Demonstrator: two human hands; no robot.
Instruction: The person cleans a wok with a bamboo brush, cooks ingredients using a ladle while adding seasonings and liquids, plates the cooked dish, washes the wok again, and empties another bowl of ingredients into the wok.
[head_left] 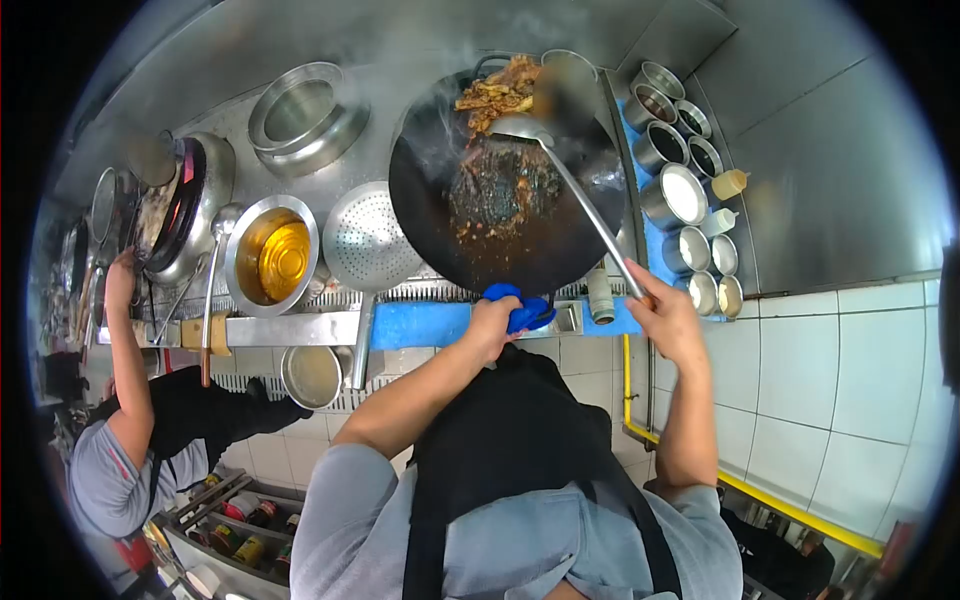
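A large black wok (425, 215) sits in front of me with dark sauce and bits in its bottom. Browned meat pieces (495, 95) are bunched at its far side; whether they lie on the wall or are in the air, I cannot tell. My left hand (492, 326) is closed on a folded blue cloth (516, 308) at the wok's near rim; any handle underneath is hidden. In my right hand (668, 318) is the long shaft of a metal ladle (590, 205). The ladle's bowl is over the wok, next to the meat.
Left of the wok are a perforated skimmer (370, 235) and a pot of yellow oil (285, 255). Seasoning tins (680, 195) and squeeze bottles (728, 184) line the right side. A co-worker's arm (128, 360) reaches to another wok (205, 195) at far left. Steam rises.
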